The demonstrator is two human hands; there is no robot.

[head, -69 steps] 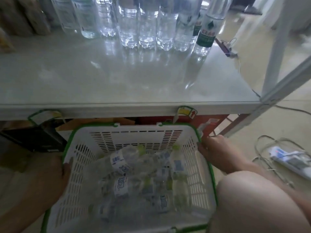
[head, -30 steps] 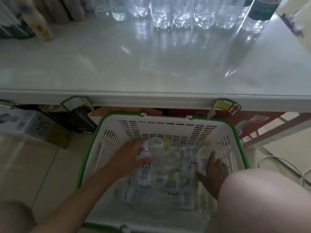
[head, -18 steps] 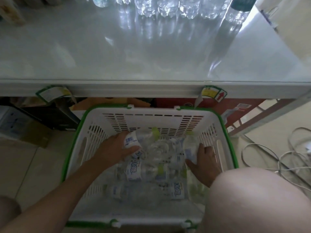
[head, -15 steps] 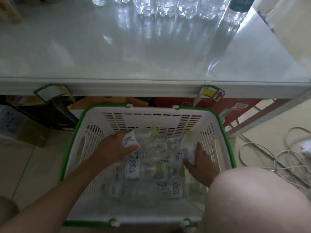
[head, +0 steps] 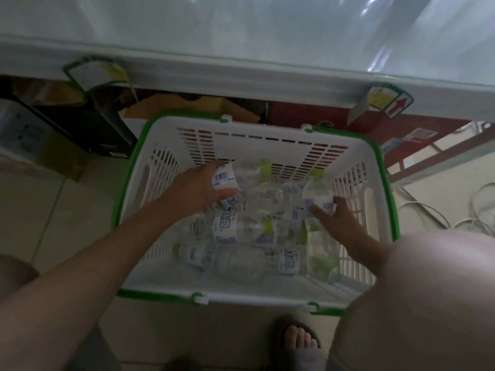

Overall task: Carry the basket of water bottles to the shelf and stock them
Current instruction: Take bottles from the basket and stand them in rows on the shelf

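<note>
- The white slotted plastic basket with a green rim [head: 267, 145] sits on the tiled floor [head: 40, 215], just in front of the white shelf [head: 241, 36]; its near right corner is hidden behind a bare knee [head: 428, 277].
- Inside lies a jumble of clear plastic water bottles with white-and-blue labels and pale green caps [head: 241, 261]. They overlap and blur together, so an exact count is not possible; roughly eight or more show.
- The left hand [head: 195, 188] is closed around one labelled bottle [head: 225, 180] near the basket's far left corner, its fingers covering part of the label.
- The right hand [head: 340, 223] wraps its fingers on a second bottle [head: 317, 194] by the right wall; how firmly it holds is hard to tell, since the bottle's lower part is lost among the others.
- The shelf's top is cut off at the upper edge, and no standing bottles are visible on it.
- Two price tags show on the shelf's front edge: a green-bordered one [head: 96, 73] at left, a yellow one with a red arrow [head: 388, 100] at right.
- One sandalled foot [head: 297, 341] shows below the basket, partly cut off.
</note>
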